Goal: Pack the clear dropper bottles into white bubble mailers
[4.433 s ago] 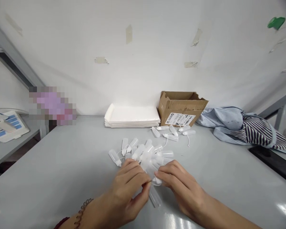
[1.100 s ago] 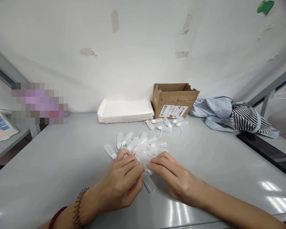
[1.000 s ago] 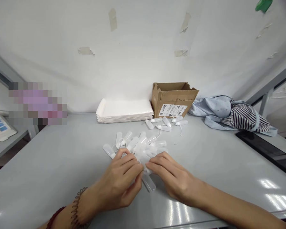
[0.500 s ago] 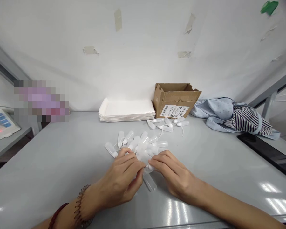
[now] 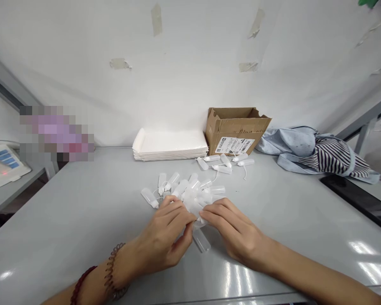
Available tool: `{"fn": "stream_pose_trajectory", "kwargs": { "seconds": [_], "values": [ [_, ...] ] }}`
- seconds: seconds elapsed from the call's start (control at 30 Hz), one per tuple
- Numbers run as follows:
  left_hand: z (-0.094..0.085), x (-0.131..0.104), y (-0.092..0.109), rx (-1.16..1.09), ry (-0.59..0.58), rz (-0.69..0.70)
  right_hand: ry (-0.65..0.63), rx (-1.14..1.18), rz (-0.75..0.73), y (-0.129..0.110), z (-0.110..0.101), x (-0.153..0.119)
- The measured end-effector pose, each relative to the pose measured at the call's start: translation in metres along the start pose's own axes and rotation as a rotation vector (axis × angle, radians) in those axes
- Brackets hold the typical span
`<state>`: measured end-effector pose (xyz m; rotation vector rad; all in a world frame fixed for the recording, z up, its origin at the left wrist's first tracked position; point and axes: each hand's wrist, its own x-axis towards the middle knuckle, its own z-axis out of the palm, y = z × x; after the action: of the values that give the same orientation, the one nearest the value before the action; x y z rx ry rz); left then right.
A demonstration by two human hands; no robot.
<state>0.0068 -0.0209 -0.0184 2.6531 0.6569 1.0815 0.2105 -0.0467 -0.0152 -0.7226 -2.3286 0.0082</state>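
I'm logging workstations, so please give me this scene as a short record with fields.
Left hand: thumb and forefinger pinched together beside a white cap; anything between them is too small to tell
Right hand: fingertips at the white cap, grip partly hidden
Nearer: pile of small bottles, mostly just beyond the hands
Farther: smaller bottle group in front of the cardboard box
Beside box: white stack on its left, striped cloth on its right

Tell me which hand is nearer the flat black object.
Right. The right hand is left of the flat black object; the left hand is farther left, beyond the right one.
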Motion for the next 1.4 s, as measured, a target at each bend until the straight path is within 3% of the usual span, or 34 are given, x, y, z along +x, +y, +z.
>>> {"fn": "stream_pose_trajectory", "kwargs": {
  "seconds": [0.17, 0.37, 0.47, 0.67, 0.77, 0.93, 1.1, 1.23, 1.4],
  "values": [
    [0.000, 0.002, -0.001, 0.010, 0.094, -0.047, 0.026, -0.066, 0.059, 0.010, 0.002, 0.000],
    [-0.010, 0.007, -0.008, 0.181, 0.208, -0.166, 0.101, 0.034, 0.192, 0.030, 0.007, 0.002],
    [-0.014, 0.008, -0.009, 0.224, 0.220, -0.264, 0.086, 0.012, 0.156, 0.032, 0.011, 0.002],
    [-0.013, 0.004, -0.009, 0.220, 0.181, -0.297, 0.042, 0.020, 0.124, 0.044, 0.013, 0.003],
    [-0.014, 0.002, -0.010, 0.226, 0.165, -0.330, 0.047, -0.093, 0.150, 0.066, -0.001, 0.000],
    [-0.016, 0.001, -0.013, 0.245, 0.142, -0.369, 0.106, -0.336, 0.432, 0.134, -0.035, -0.024],
    [-0.015, 0.002, -0.016, 0.271, 0.134, -0.397, -0.052, -0.424, 0.622, 0.178, -0.047, -0.047],
    [-0.015, 0.002, -0.016, 0.272, 0.145, -0.395, -0.178, -0.442, 0.687, 0.177, -0.043, -0.046],
    [-0.013, 0.002, -0.015, 0.270, 0.143, -0.385, -0.280, -0.456, 0.724, 0.157, -0.042, -0.034]
  ]
}}
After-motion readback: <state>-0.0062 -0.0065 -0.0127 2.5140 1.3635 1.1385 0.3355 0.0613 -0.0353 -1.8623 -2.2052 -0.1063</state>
